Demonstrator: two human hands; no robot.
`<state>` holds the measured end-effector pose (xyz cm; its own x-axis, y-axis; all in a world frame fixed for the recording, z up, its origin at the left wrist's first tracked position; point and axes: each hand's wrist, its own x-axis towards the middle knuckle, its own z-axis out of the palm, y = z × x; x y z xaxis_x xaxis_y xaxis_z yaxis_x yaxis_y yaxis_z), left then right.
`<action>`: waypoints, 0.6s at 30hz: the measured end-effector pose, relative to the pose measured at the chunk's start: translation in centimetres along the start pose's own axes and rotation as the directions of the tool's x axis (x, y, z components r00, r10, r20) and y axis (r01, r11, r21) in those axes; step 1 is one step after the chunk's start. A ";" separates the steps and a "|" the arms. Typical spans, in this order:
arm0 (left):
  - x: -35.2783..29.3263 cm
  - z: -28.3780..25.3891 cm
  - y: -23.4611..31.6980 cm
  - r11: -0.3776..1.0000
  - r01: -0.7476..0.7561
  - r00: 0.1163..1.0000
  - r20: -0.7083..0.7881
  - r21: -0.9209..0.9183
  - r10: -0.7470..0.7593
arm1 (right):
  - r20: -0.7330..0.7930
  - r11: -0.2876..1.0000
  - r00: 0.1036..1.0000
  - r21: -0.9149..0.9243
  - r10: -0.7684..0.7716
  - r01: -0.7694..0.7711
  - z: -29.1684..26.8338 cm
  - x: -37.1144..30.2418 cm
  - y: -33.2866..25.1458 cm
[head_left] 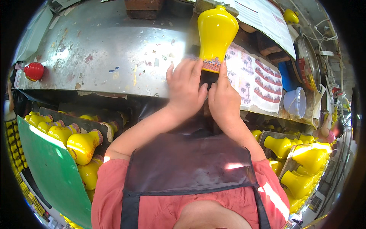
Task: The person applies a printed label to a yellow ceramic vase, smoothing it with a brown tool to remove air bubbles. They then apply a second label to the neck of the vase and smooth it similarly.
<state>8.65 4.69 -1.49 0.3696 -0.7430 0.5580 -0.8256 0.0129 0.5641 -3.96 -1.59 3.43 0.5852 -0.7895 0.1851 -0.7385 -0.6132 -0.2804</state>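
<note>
- At the near side of the grey bench (126, 65), close by me, the worker leans in, wearing a dark apron (190, 164) over a red shirt (110, 187).
- Toward 12 o'clock, a touch to the left, the left hand (185, 84) has its fingers outstretched and unclenched, tips by the left side of the vase's foot.
- Beside it, nearer 1 o'clock, the right hand (225, 98) lies loose, forefinger stretched along the foot's right side; I can't make out its other fingers fully.
- At 12, just past those fingertips, is the glossy yellow vase (218, 32), patterned band (212, 64) round its foot, narrow neck farthest off.
- Between 9 and 10, more yellow vases (82, 147) lie beside a green board (51, 168).
- At 3, racked yellow pieces (301, 187).
- At 1, printed sheets (267, 84); at 2, a pale bucket (294, 102).
- Between 11 and 12, a brown block (144, 7).
- Out at 10, a small red vessel (34, 71).
</note>
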 end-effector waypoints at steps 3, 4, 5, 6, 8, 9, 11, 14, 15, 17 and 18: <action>-0.1 -0.1 -0.1 1.000 0.008 1.000 0.013 -0.019 -0.008 | 0.092 0.997 0.994 0.045 0.058 -0.062 -1.0 0.8 0.1; -0.1 -0.2 -0.2 1.000 0.007 1.000 0.014 -0.027 -0.007 | 0.172 0.993 0.980 0.044 0.098 -0.107 -1.4 1.2 0.3; -0.1 -0.2 -0.2 0.999 0.006 1.000 0.019 -0.040 -0.006 | 0.120 0.998 0.991 0.044 0.050 -0.056 -2.0 1.5 0.5; -0.1 -0.3 -0.2 0.999 0.009 1.000 0.023 -0.043 -0.008 | 0.113 0.999 0.993 0.033 0.036 -0.040 -2.5 1.8 0.6; -0.1 -0.4 -0.3 0.998 0.015 0.999 0.035 -0.057 -0.013 | 0.011 1.000 0.999 0.002 -0.030 0.030 -2.9 2.5 0.4; -0.1 -0.4 -0.3 0.998 0.020 0.999 0.029 -0.063 -0.018 | -0.083 0.996 0.993 -0.023 -0.083 0.081 -2.8 2.8 0.0; 0.0 -0.4 -0.1 0.996 0.028 0.999 0.021 -0.082 -0.026 | -0.092 0.978 0.987 -0.171 -0.134 0.117 -2.4 3.5 -0.9; 0.1 -0.4 0.0 0.996 0.045 0.999 0.032 -0.080 -0.042 | -0.074 0.953 0.988 -0.282 -0.136 0.110 -1.7 4.9 -1.7; 0.1 -0.5 0.0 0.996 0.050 0.998 0.043 -0.078 -0.047 | -0.065 0.955 0.990 -0.279 -0.123 0.100 -1.7 5.2 -1.7; 0.1 -0.7 0.0 0.994 0.067 0.996 0.063 -0.083 -0.062 | -0.045 0.963 0.993 -0.253 -0.106 0.091 -1.7 5.5 -1.3; 0.1 -0.8 0.0 0.994 0.068 0.996 0.066 -0.080 -0.063 | -0.044 0.972 0.993 -0.214 -0.112 0.100 -1.8 5.6 -1.0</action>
<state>9.02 5.17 -0.98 0.3919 -0.7851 0.4797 -0.7616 0.0156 0.6478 -0.57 -5.47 6.40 0.6488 -0.7165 0.2564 -0.7308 -0.6806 -0.0526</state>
